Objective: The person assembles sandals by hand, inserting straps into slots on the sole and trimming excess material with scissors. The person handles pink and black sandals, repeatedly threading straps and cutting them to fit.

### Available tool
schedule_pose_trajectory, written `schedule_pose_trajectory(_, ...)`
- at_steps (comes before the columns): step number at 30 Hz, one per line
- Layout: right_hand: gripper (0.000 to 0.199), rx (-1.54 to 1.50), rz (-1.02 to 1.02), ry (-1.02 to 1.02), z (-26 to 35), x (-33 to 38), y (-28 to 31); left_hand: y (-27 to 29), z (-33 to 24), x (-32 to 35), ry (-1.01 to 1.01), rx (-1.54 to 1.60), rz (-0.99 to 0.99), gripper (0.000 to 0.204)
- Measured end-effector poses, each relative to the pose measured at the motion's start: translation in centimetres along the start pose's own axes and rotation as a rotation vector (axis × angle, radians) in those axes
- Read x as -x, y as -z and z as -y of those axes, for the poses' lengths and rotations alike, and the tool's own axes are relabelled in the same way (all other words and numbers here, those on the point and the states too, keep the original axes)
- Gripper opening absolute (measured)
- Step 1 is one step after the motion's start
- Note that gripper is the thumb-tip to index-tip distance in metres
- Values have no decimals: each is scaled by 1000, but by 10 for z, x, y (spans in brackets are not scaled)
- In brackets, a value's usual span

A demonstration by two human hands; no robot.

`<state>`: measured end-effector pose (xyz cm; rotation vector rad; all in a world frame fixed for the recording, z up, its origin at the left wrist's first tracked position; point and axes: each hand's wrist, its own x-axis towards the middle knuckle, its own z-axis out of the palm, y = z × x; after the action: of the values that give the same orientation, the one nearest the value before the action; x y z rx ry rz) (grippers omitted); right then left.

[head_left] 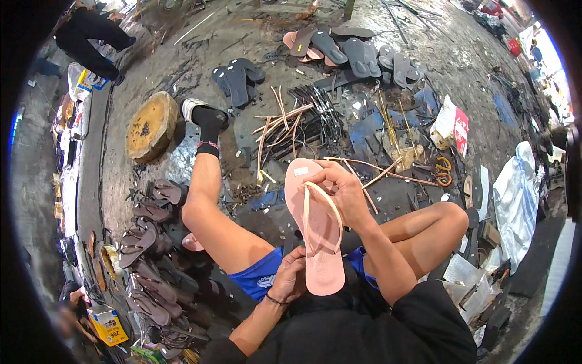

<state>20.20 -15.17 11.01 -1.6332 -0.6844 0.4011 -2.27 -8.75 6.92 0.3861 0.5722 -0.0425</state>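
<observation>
The sandal is held up above the lap, toe away from the body and heel toward it, top face to the wearer's view. The left hand grips its left edge at the narrow middle, thumb on the near side, while the other fingers are mostly hidden beneath. The right hand has its fingers bent over the toe half and seems to pinch the strap close to where it meets the sole at the toe; the exact contact is too small to tell. The step in hand looks like setting or checking that strap, and to do it well the left hand should carry the load — a firm hold at the middle, so the sole neither twists nor folds while the strap is worked. The right hand would do best to pull close to the toe anchor, straight rather than sideways, as a skewed tug could leave one arm of the strap slacker than the other. Both arms ought to rise in an even arch — worth judging from the heel end, where they can be compared. The white label near the toe is best left unrubbed by the fingers. Whether the strap's ends are fully seated below cannot be seen, so the underside deserves a look.
</observation>
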Motion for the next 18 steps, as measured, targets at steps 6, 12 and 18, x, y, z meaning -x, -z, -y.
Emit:
schedule_pose_trajectory(6, 37, 78, 48, -37, -16, -7, -16, -37, -45, -11, -169, -674, 50, 46)
schedule_pose_trajectory(12, 68, -547, 136, -439, -47, -7, -36, -13, -25, -36, -600, -687, -167, 45)
schedule_pose_trajectory(18, 29, -982, 669, -724, -66, 44, -56, -18, -72, -20, -669, -454, -306, 31)
